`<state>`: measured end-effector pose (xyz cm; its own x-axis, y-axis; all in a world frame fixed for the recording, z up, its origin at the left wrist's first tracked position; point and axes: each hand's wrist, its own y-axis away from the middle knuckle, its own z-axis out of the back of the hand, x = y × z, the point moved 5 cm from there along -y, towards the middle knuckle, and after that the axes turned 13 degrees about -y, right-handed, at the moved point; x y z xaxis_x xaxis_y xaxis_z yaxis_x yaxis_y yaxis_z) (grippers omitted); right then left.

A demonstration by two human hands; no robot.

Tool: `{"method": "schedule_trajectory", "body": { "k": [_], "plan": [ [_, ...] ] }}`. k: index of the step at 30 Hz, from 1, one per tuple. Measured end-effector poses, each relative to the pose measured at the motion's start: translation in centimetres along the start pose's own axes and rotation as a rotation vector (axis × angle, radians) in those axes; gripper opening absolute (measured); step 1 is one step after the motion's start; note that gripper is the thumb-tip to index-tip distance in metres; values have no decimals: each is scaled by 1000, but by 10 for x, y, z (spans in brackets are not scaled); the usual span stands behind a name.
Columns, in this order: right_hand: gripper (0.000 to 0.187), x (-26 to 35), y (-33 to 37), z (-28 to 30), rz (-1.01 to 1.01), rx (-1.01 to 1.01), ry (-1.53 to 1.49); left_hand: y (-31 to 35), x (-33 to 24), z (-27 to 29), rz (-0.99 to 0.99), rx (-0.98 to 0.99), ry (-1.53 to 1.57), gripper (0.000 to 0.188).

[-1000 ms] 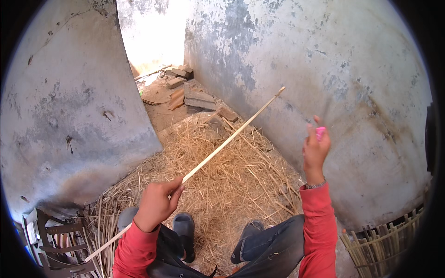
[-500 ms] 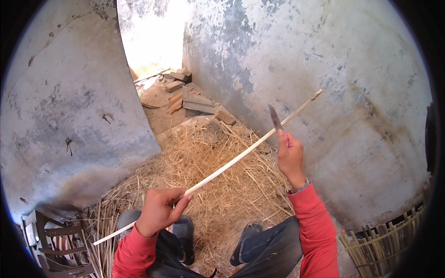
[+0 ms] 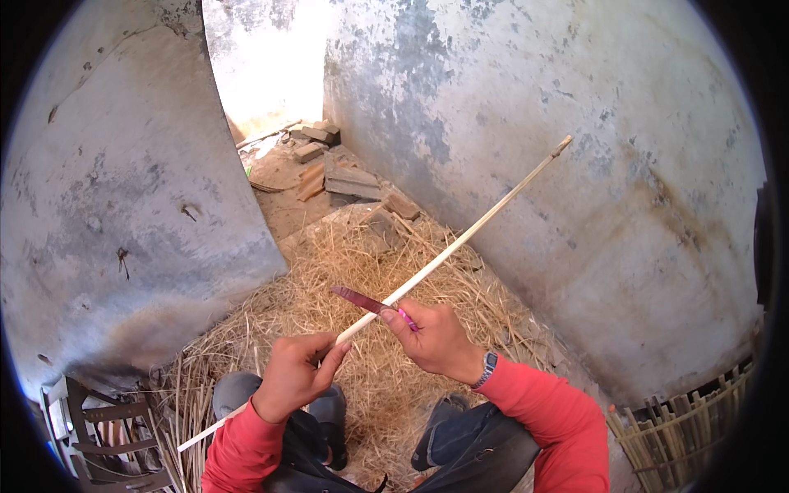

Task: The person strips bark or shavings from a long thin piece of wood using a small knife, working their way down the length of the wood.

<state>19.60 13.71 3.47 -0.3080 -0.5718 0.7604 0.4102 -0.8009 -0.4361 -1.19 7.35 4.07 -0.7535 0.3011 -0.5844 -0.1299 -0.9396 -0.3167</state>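
Observation:
A long, pale strip of what looks like split bamboo (image 3: 460,242) slants up from lower left to upper right, with a darker knotted far end. My left hand (image 3: 297,370) is closed around its lower part, thumb and forefinger pinching it. In my right hand (image 3: 436,338) is a knife (image 3: 362,300) with a dark reddish blade and a pink handle. The blade lies across the strip a short way above my left fingers, its tip pointing left. My right thumb is against the strip near the blade. The right palm hides most of the handle.
Pale shavings (image 3: 329,271) cover the floor around my shoes. Long strips (image 3: 185,386) lie at the left beside a dark chair-like frame (image 3: 111,431). A slatted bamboo basket (image 3: 682,431) stands at lower right. Bricks (image 3: 353,182) lie by the doorway; plastered walls (image 3: 526,107) flank both sides.
My right hand has brought the knife down and left along the strip, close to my left hand. The blade has swung from pointing up to pointing left. The strip tilts slightly steeper.

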Motion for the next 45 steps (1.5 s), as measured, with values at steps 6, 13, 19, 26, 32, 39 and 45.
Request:
{"method": "schedule_trajectory", "body": {
  "k": [6, 13, 19, 26, 32, 39, 45],
  "plan": [
    [32, -7, -1, 6, -20, -53, -24, 2, 3, 7, 13, -56, -13, 14],
    [21, -27, -5, 46, -86, -431, -347, 4, 4, 16, 29, -64, -35, 13],
    [23, -32, -6, 65, -221, -525, -478, 3, 2, 12, 5, -26, -63, 13],
    [21, -46, -3, 67, -226, -473, -593, 0, 0, 4, 8, 115, -112, 20],
    [18, -28, -3, 30, -262, -238, -507, -2, -9, -22, -16, 183, -58, 30],
    [19, -27, -11, 45, -288, -154, -328, -9, -7, -18, 29, 117, -8, 27],
    [17, -17, -17, 86, 130, -250, 82, -8, 13, -7, 148, 46, 17, 21]
  ]
}}
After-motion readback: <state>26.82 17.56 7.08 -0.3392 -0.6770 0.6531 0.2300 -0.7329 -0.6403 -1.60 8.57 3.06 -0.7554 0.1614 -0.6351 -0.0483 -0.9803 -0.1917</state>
